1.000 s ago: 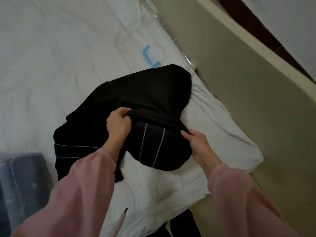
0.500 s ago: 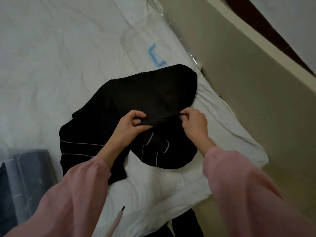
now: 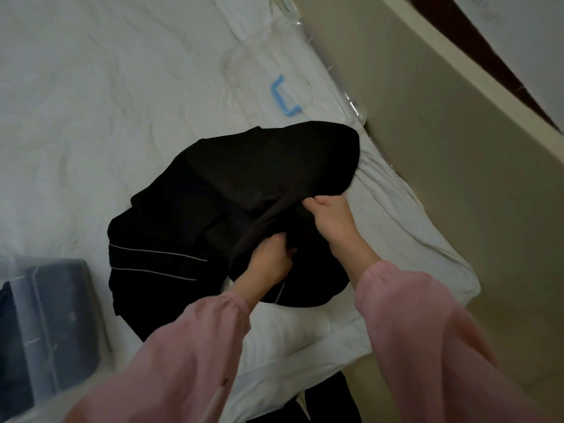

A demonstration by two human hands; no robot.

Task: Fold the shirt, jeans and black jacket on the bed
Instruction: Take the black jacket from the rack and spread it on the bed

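The black jacket (image 3: 244,184), with thin white piping lines at its left part, lies bunched on the white bed (image 3: 76,117) near the bed's right edge. My left hand (image 3: 268,261) grips a fold of the jacket near its front middle, fingers buried in the cloth. My right hand (image 3: 332,215) pinches the same raised fold a little farther back and to the right. Both arms wear pink sleeves. I cannot see the shirt here.
A clear plastic box (image 3: 45,325) holding dark folded cloth sits at the lower left on the bed. A clear lid with a blue handle (image 3: 282,97) lies behind the jacket. A beige wall (image 3: 442,148) borders the bed's right side.
My left hand has moved right and down along the jacket's fold. My right hand stays on the fold, now stretched taut between both hands; the striped front flap is tucked under.
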